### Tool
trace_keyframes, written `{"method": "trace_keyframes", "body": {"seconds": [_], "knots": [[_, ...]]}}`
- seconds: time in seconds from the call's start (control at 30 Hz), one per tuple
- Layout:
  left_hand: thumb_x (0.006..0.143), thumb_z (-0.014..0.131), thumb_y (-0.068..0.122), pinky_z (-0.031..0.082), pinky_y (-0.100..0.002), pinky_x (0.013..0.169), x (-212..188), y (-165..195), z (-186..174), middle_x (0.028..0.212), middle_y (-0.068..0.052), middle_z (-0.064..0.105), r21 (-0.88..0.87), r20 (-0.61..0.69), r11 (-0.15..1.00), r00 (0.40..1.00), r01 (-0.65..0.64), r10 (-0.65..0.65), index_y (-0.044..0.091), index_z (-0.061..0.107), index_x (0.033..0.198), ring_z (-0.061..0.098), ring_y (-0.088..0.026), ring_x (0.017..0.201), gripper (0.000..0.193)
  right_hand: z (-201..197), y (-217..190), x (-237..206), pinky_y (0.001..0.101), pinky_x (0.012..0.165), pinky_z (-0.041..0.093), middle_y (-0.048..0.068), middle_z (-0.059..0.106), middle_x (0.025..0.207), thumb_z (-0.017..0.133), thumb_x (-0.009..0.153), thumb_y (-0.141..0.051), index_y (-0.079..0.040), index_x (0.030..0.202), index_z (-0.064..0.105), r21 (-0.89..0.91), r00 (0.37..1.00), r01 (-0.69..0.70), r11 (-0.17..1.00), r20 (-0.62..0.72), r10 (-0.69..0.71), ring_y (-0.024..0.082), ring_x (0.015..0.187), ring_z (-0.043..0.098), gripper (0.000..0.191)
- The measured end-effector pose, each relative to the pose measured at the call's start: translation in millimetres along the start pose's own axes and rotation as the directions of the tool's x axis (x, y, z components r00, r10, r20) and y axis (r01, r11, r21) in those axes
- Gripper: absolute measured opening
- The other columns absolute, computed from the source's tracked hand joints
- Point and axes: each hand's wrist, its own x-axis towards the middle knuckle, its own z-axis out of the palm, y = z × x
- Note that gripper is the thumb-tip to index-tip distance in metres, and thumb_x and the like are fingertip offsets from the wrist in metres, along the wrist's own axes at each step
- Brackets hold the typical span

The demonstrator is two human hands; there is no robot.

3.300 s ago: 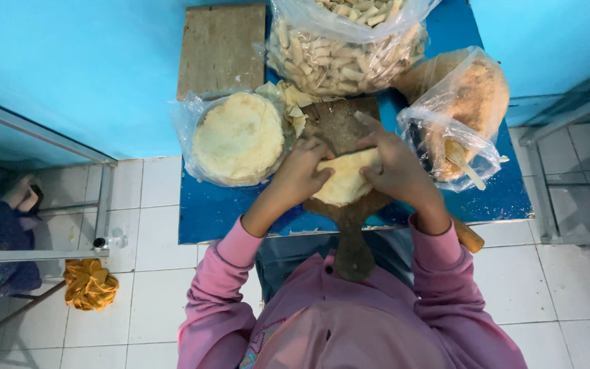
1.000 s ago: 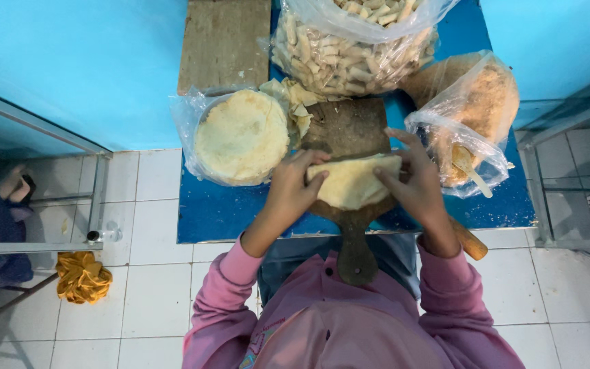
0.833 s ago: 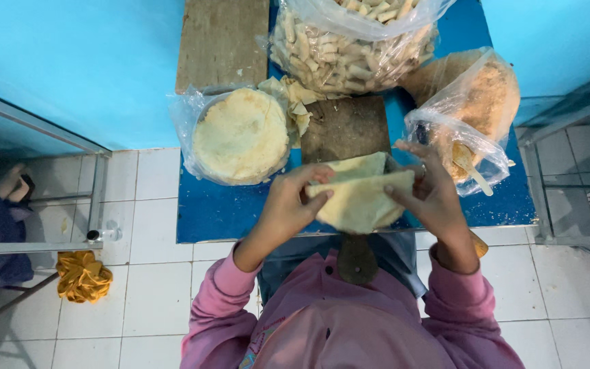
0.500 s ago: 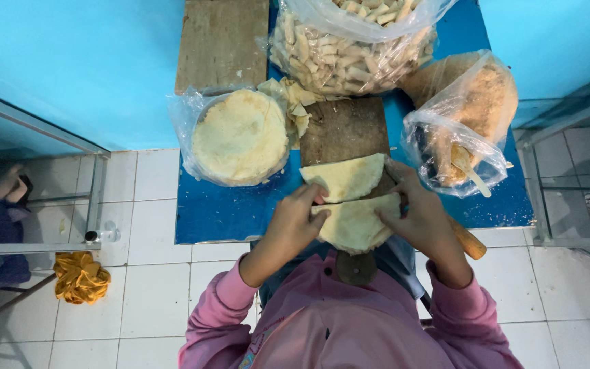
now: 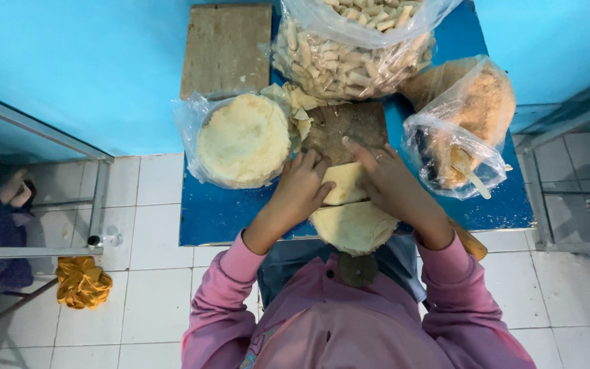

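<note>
Two hands work a thin, pale dough wrapper (image 5: 351, 217) on a dark wooden board (image 5: 347, 126) set on the blue desk (image 5: 218, 212). Left hand (image 5: 302, 191) and right hand (image 5: 390, 184) press down with curled fingers, pinching the wrapper's folded far part; its round near edge overhangs the desk toward the pink-sleeved person. Left of the board, a stack of round wrappers (image 5: 244, 140) in clear plastic. Behind, a bag of finished rolls (image 5: 353, 51); to the right, a bag of brown crumbs (image 5: 469, 123). A yellow cloth (image 5: 82, 281) lies on the tiled floor
</note>
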Motion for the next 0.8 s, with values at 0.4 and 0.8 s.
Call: {"method": "trace_keyframes", "body": {"seconds": [0.4, 0.8], "knots": [[0.083, 0.076, 0.008, 0.050, -0.048, 0.074, 6.7, 12.3, -16.3, 0.096, -0.017, 0.067, -0.343, -0.011, 0.939, 0.999, 0.026, -0.032, 0.003, 0.059, 0.103, 0.065, -0.041, 0.091, 0.027, -14.8, -8.9, 4.4, 0.0573, 0.106, 0.032, 0.008, 0.069, 0.109, 0.074, 0.077, -0.001, -0.012, 0.154, 0.035, 0.042, 0.998, -0.028, 0.999, -0.060, 0.031, 0.034, 0.114, 0.061, 0.087], [0.092, 0.073, 0.014, 0.056, -0.033, 0.059, -29.2, 51.0, -34.1, 0.086, -0.014, 0.075, -0.654, 0.122, 0.718, 0.969, 0.240, -0.213, 0.004, 0.072, 0.108, 0.075, -0.025, 0.070, 0.019, -39.9, -13.5, -59.2, 0.0253, 0.071, 0.055, 0.009, 0.071, 0.096, 0.079, 0.080, -0.002, -0.014, 0.160, 0.031, 0.715, 0.968, -0.147, 0.683, -0.038, 0.248, 0.011, 0.087, 0.068, 0.094]]}}
